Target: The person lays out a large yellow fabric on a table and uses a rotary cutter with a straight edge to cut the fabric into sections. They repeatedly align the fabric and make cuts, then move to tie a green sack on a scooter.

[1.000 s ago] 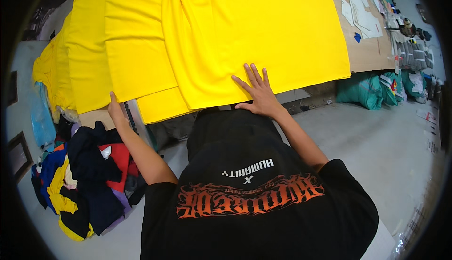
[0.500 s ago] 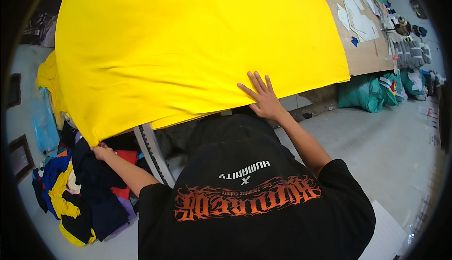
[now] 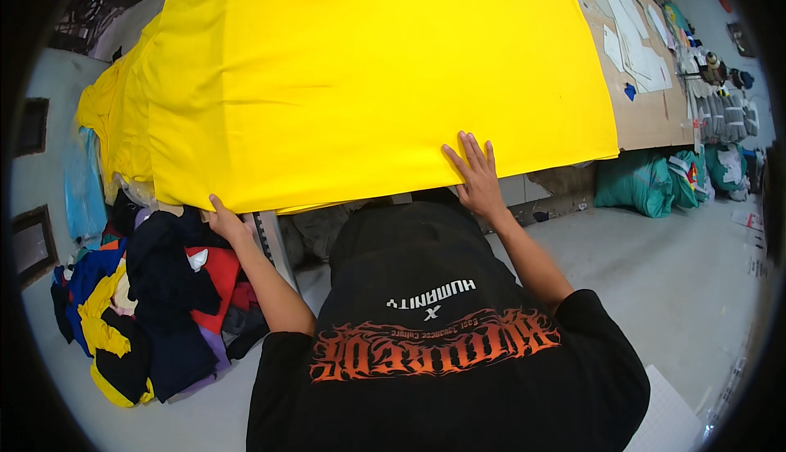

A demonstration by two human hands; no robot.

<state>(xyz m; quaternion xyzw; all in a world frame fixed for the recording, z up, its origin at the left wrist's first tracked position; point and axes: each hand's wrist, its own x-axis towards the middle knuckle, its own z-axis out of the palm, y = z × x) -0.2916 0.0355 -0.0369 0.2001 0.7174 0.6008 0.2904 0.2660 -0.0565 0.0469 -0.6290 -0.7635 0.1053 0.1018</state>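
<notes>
A broad sheet of yellow fabric (image 3: 385, 59) covers most of the table, smooth over its middle and right, creased and bunched at the left end. My left hand (image 3: 225, 216) grips its front edge at the left, thumb on top and the other fingers hidden. My right hand (image 3: 475, 172) lies on the fabric at the front edge, right of centre, fingers stretched out. Under my left hand shows a grey metal bar (image 3: 274, 239) with slots.
Mixed dark and coloured cloths (image 3: 164, 288) lie piled at lower left, beside blue plastic sheeting (image 3: 86, 182). A brown board (image 3: 659, 124) bearing white paper pieces (image 3: 634, 42) extends at right, with green sacks (image 3: 630, 182) below and grey bundles (image 3: 716, 116) beyond.
The loose folds of a second ago are mostly flattened. My left hand dropped to the lower left with the fabric, then rose rightward to the table edge. My right hand has shifted slightly right.
</notes>
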